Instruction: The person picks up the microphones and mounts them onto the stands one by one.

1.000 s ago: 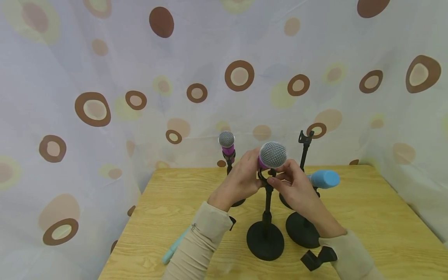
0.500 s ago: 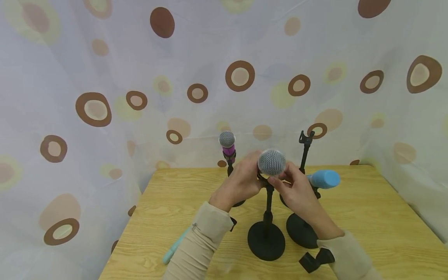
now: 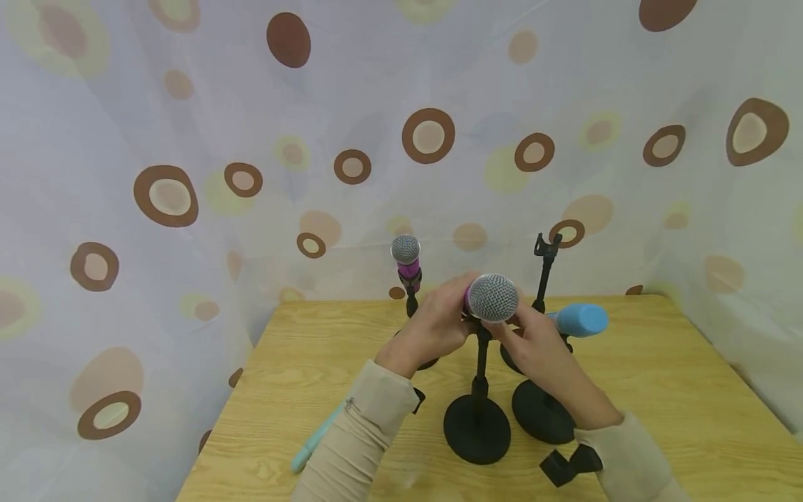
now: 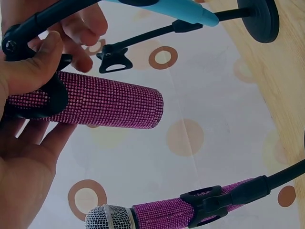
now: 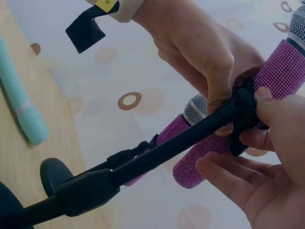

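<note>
A purple rhinestone-covered microphone (image 3: 493, 298) with a silver mesh head points toward me above the front stand (image 3: 480, 369). Its handle (image 4: 114, 101) sits inside the stand's black clip (image 4: 56, 100) in the left wrist view. My left hand (image 3: 433, 322) grips the handle from the left, its thumb against the clip. From the other side, my right hand (image 3: 541, 352) pinches around the clip, its thumb beside the handle (image 5: 279, 69) and its fingers below. In the head view, the mesh head hides the clip and most fingertips.
A second purple microphone (image 3: 408, 261) stands clipped on a stand behind my left hand. To the right are a blue microphone (image 3: 580, 321) on its stand and a bare stand (image 3: 544, 275). A teal stick-shaped object (image 3: 314, 443) lies on the wooden table (image 3: 270, 418) beside my left sleeve.
The microphone's mesh head has come down lower over the clip and now covers it in the head view. My right fingers have moved slightly around the clip; the left hand stays nearly still.
</note>
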The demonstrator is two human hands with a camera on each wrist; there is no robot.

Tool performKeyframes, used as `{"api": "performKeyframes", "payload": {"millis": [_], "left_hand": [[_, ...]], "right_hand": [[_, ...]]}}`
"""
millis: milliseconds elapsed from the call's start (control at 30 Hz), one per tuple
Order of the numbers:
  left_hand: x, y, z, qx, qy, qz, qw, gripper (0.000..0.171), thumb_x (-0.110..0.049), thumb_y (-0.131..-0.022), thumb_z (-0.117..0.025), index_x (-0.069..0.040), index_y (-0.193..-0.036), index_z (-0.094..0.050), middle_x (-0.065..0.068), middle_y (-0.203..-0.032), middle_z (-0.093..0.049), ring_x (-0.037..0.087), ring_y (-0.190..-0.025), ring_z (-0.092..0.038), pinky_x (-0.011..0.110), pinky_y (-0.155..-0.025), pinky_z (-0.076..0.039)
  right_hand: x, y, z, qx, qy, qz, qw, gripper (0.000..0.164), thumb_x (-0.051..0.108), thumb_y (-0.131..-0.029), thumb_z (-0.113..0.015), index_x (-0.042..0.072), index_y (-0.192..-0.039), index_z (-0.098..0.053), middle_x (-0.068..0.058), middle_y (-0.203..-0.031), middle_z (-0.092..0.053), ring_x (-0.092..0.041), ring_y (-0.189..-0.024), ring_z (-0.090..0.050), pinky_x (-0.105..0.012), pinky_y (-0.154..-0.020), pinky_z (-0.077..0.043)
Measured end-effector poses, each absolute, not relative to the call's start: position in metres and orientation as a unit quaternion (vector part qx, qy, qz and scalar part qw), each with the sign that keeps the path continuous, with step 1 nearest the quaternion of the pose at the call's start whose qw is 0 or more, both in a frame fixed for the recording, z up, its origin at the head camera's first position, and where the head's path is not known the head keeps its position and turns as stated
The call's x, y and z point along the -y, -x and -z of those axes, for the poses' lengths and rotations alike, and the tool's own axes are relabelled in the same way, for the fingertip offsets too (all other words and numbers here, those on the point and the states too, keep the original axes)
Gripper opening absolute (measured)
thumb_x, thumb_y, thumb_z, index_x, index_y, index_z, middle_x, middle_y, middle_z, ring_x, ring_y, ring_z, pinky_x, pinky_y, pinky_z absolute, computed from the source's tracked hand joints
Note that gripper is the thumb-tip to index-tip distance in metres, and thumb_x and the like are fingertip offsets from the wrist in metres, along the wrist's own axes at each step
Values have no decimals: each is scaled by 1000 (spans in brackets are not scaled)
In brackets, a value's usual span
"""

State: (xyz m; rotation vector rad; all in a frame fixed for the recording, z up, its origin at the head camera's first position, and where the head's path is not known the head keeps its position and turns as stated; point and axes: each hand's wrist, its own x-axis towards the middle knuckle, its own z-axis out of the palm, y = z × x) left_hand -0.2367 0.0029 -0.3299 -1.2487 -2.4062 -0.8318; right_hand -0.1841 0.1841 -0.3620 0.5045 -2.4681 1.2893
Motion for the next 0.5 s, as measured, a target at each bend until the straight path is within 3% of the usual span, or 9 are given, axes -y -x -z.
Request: {"api": "performKeyframes", "payload": {"millis": [200, 367, 500], "left_hand": [[-2, 238, 329, 841, 437, 280, 156, 53, 1, -79, -79, -11, -124, -54, 3, -112, -67, 14, -107, -66, 26, -97, -53], [-3, 240, 329, 842, 438, 278, 148, 54, 4, -78, -78, -12, -125, -55, 2, -112, -69, 16, -107, -67, 28, -96, -54], [-4, 240, 329, 852, 421, 289, 116, 54, 3, -81, -76, -14, -127, -53, 2, -115, -67, 14, -110, -65, 28, -98, -53]], "right_hand": [[-182, 183, 364, 858, -182, -454, 155, 31, 23, -102, -56, 10, -130, -59, -11, -116, -67, -24, -95, -71, -35, -81, -60], [-180, 178, 366, 844, -175, -490, 128, 29, 25, -104, -51, 10, -129, -56, -12, -119, -63, -18, -94, -70, -25, -79, -59], [-179, 174, 372, 830, -170, -522, 100, 29, 27, -107, -43, 5, -124, -53, -14, -114, -61, -22, -98, -67, -28, -82, -59]]}}
